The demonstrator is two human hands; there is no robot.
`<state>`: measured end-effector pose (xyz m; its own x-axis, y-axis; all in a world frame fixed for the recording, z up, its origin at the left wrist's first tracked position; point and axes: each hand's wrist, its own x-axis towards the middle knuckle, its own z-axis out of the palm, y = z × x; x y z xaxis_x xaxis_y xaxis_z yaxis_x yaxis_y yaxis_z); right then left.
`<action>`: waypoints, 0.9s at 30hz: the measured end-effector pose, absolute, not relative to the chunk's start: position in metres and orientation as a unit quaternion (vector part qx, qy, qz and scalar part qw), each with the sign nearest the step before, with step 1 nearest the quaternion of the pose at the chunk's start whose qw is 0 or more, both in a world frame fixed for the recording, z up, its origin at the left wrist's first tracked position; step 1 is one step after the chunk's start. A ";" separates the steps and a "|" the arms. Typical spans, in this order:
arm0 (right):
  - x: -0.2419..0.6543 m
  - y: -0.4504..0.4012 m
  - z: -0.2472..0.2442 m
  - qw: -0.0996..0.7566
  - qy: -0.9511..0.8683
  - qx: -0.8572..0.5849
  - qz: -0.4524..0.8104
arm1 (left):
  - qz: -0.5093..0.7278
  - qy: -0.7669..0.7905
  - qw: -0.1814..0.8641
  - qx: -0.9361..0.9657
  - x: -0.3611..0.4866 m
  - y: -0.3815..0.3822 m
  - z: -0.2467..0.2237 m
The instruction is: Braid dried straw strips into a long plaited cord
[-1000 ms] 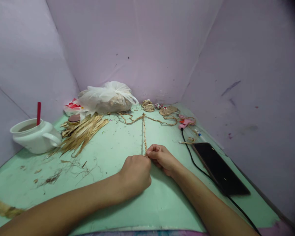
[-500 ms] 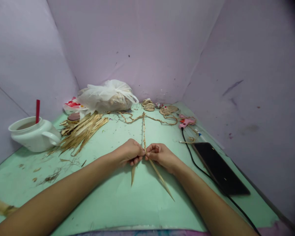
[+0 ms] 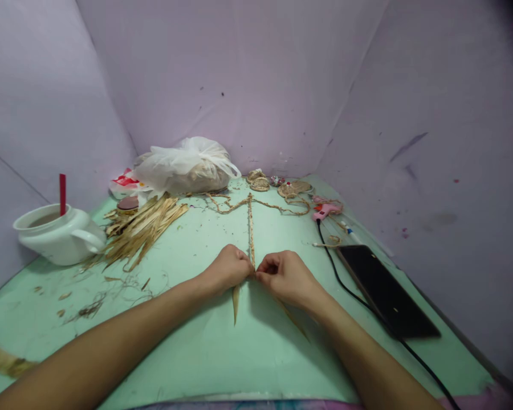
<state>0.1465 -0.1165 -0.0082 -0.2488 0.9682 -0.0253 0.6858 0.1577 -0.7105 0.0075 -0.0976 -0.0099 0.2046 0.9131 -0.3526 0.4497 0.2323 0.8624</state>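
Observation:
A thin braid (image 3: 251, 233) of dry, straw-coloured plant fibre runs straight away from me down the middle of the table. At its near end both hands meet, fingertips almost touching. My left hand (image 3: 231, 266) is closed in a pinch on the fibre strands, and a pointed strand end (image 3: 235, 304) hangs out below it. My right hand (image 3: 287, 276) pinches the strands from the other side, with another strand (image 3: 297, 323) trailing out beneath toward the near right. The fingers hide exactly how the strands cross.
Left stand a white pot (image 3: 66, 236) with a red stick and a pile of dry fibre strips (image 3: 147, 228). Behind are a white plastic bag (image 3: 192, 168) and coiled fibre pieces (image 3: 260, 183). Right lie a pink glue gun (image 3: 325, 210), its black cord (image 3: 340, 285) and a dark phone (image 3: 387, 293).
My right hand has turned and shifted slightly right, its strand now mostly beneath the hand. My left hand stays at the braid's end. The view has moved a little.

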 end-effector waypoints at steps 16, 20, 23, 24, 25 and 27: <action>0.153 -0.107 -0.003 0.339 -0.598 -0.534 0.493 | 0.190 0.547 0.609 0.542 -0.001 -0.093 0.003; 0.147 -0.106 -0.005 0.303 -0.455 -0.483 0.684 | 0.179 0.534 0.597 0.571 -0.002 -0.093 0.004; 0.142 -0.108 -0.009 0.296 -0.442 -0.486 0.693 | 0.165 0.530 0.584 0.592 -0.003 -0.092 0.004; 0.142 -0.108 -0.010 0.297 -0.452 -0.503 0.674 | 0.156 0.528 0.581 0.599 -0.003 -0.091 0.003; 0.141 -0.108 -0.011 0.295 -0.466 -0.519 0.653 | 0.148 0.523 0.578 0.608 -0.004 -0.090 0.001; 0.141 -0.106 -0.014 0.285 -0.495 -0.540 0.618 | 0.139 0.504 0.565 0.639 -0.005 -0.087 -0.001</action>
